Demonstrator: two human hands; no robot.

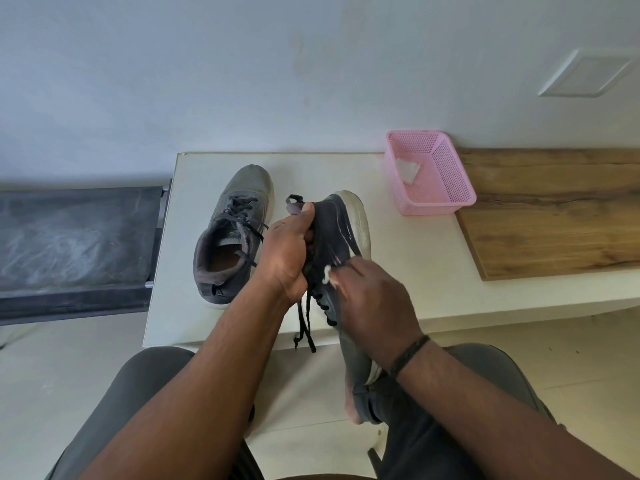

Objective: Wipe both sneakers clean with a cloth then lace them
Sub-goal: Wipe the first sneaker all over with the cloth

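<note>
I am on the wiping step. My left hand [289, 252] has its fingers [309, 216] clamped round the collar of the dark grey sneaker [341, 230], held on its side above the surface [346, 168]. My right hand [375, 299] pinches a white cloth [327, 275] against its flank. Next, I judge, the sole edge, which looks scuffed. The other sneaker [233, 233] sits upright, loosely laced.

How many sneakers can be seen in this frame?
2. One sneaker stands upright on the white table, laces threaded. The other sneaker is held on its side by the left hand while the right hand presses a white cloth against it.
</note>
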